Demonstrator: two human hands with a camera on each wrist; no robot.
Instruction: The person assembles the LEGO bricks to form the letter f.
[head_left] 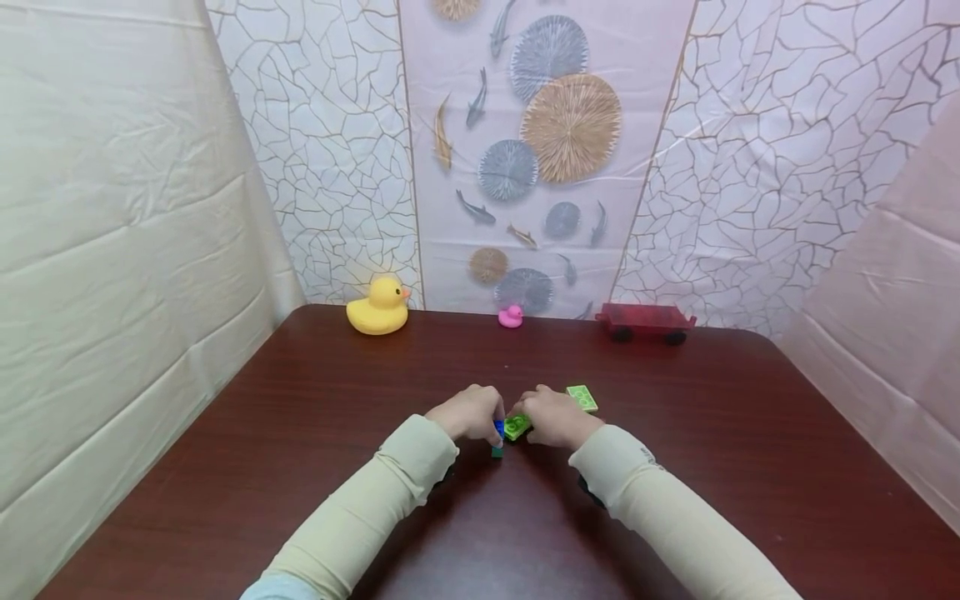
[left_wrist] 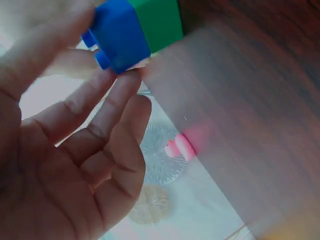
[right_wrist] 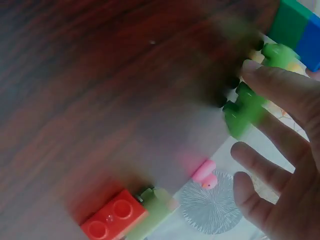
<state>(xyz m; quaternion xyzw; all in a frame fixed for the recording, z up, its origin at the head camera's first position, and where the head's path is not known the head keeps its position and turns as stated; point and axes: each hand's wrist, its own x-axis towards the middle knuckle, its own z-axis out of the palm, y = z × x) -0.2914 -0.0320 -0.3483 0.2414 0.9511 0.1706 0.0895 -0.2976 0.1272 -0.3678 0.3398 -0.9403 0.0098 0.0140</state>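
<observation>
My left hand (head_left: 471,412) pinches a blue toy brick (left_wrist: 120,37) between thumb and fingertips. A green brick (left_wrist: 160,25) is joined to its underside, low by the table. Just to the right, my right hand (head_left: 557,415) holds a lime-green toy base with black wheels (right_wrist: 245,110) between thumb and fingers. Its studded top shows between the two hands in the head view. A second lime-green piece (head_left: 581,398) lies beyond the right hand. In the right wrist view a red studded brick (right_wrist: 114,215) sits beside a lime-green piece; the head view does not clearly show that brick.
Along the back edge of the dark wooden table (head_left: 300,400) stand a yellow duck (head_left: 377,308), a small pink duck (head_left: 511,317) and a red wagon (head_left: 647,321). A dark object (head_left: 591,490) is partly hidden under the right sleeve. Curtains close off the back and sides.
</observation>
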